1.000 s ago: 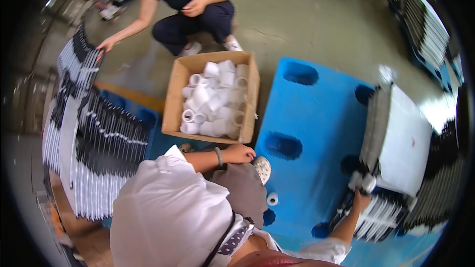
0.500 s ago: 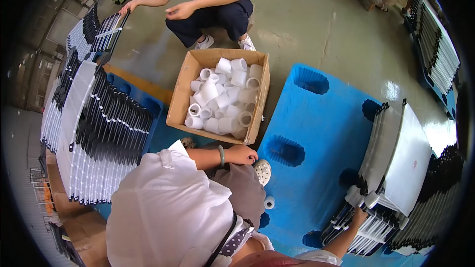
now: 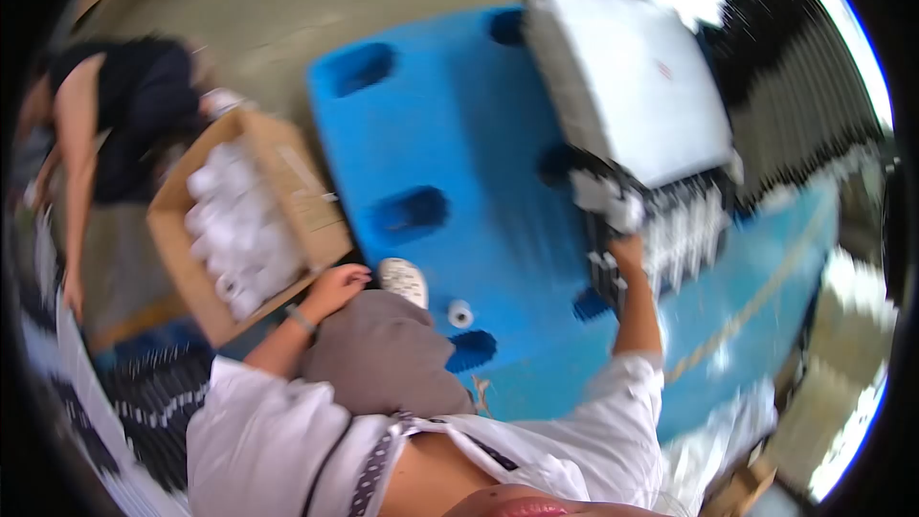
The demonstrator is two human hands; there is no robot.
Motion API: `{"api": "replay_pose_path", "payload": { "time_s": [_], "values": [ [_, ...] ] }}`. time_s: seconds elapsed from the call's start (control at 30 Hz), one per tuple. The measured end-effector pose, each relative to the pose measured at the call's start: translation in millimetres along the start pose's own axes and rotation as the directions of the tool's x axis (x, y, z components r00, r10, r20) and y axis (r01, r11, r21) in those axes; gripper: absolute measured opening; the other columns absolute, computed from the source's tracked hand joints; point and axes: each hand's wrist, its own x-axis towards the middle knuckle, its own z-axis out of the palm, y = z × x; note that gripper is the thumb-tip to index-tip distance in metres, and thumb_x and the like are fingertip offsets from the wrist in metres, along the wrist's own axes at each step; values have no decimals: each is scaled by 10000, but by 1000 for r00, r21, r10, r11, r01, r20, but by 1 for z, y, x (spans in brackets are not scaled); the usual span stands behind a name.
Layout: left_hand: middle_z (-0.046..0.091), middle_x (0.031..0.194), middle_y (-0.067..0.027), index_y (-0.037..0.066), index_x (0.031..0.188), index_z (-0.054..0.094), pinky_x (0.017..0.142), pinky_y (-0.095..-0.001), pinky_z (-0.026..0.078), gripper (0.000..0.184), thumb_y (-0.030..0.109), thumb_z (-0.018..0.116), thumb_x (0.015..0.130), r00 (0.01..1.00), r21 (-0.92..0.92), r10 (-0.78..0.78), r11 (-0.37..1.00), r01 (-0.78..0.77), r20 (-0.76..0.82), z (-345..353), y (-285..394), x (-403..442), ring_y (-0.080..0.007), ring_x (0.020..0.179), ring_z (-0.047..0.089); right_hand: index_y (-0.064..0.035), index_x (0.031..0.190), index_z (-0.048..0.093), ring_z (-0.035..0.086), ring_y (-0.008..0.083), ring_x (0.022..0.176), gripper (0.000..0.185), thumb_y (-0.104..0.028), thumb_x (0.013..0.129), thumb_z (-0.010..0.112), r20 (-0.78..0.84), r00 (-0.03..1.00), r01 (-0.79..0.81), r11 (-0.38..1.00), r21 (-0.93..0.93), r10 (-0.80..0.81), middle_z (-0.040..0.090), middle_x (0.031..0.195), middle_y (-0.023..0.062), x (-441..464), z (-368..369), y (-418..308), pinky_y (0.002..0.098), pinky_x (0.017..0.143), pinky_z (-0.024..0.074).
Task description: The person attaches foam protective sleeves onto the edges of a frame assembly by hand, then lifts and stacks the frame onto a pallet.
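My right hand reaches to the near edge of a stack of white panels with black frames. Its fingers look closed around a white hollow cylinder, though motion blur softens the grip. Another white piece sits just left of it against the stack. By my bent knee, above the grey-brown trousers, rests my left hand, its fingers curled with nothing visible in them. Next to that hand stands a cardboard box of white hollow cylinders.
Under the stack lies a blue plastic pallet with recessed holes. One loose white cylinder is on it near my shoe. A co-worker crouches beyond the box, at left. More dark framed panels stand lower left.
My view has swung to the right, so the box and the co-worker now appear farther left and the panel stack nearer the middle. The co-worker leans lower. My right hand stays by the stack.
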Motion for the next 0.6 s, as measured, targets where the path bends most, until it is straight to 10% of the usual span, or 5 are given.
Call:
{"api": "replay_pose_path", "payload": {
  "time_s": [0.07, 0.6],
  "values": [
    [664, 964, -105, -8, 1067, 579, 761, -271, 496, 269, 42, 534, 806, 1000, 4, 17, 1000, -17, -23, 0, -4, 1, -145, 851, 624, 73, 1109, 438, 551, 404, 1004, 590, -193, 622, 635, -63, 996, -65, 997, -49, 62, 560, 1037, 295, -10, -4, -27, 429, 868, 440],
    [648, 997, -87, -22, 1107, 558, 784, -237, 454, 285, -8, 517, 826, 984, -82, -176, 981, 178, 35, 0, 18, 17, -118, 876, 586, 53, 1180, 378, 568, 403, 995, 647, -150, 628, 648, -54, 998, -24, 996, 85, 29, 576, 1022, 299, -24, -12, -37, 412, 855, 456]
  ]
}}
